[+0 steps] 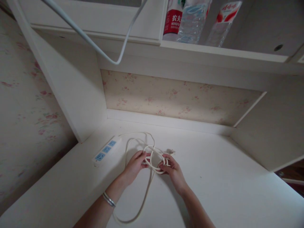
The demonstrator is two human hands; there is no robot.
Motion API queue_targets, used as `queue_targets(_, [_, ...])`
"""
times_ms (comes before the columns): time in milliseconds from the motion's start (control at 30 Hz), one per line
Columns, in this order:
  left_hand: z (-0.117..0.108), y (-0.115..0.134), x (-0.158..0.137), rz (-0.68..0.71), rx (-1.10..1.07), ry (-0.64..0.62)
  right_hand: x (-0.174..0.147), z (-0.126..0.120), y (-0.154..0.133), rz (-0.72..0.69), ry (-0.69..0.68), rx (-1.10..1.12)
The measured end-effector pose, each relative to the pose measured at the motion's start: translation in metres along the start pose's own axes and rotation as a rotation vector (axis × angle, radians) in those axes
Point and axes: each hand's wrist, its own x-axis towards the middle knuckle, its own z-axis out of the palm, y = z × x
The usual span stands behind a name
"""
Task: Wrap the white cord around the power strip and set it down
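Between my two hands is a loosely looped white power cord (152, 172), held just over the white desk. My left hand (136, 163) pinches the loops on their left side. On the right side, my right hand (173, 169) has its fingers closed round the same coils. One slack length of cord hangs down past my left wrist and curves along the desk. Further cord runs back to a white power strip (106, 148) with blue sockets, lying left of my hands. The cord's plug (171, 152) rests on the desk just behind my right hand.
The white desktop (213, 190) is enclosed by side panels and a low back ledge. Above it, a shelf holds a red-labelled bottle (173, 20) and other clear plastic bottles (193, 23). A pale cable or bar (95, 46) hangs across the upper left.
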Motion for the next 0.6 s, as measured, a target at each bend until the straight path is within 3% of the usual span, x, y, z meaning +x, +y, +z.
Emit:
queue_targets(100, [-0.001,-0.001,0.001,0.001,0.048,-0.005,0.003,-0.004,0.007,-0.017,0.044,-0.140])
queue_targets(200, [-0.002,-0.005,0.002,0.017,0.119,0.022,0.007,-0.010,0.015,-0.138,0.157,-0.370])
queue_targets(300, [-0.002,-0.007,0.002,0.037,0.140,0.048,0.010,-0.015,0.017,-0.259,0.226,-0.406])
queue_targets(467, [-0.001,-0.005,0.002,0.055,0.032,0.013,0.008,-0.018,0.006,-0.347,0.136,-0.303])
queue_targets(600, [0.000,-0.001,0.002,0.047,-0.056,0.029,-0.001,-0.013,-0.005,-0.198,-0.012,-0.174])
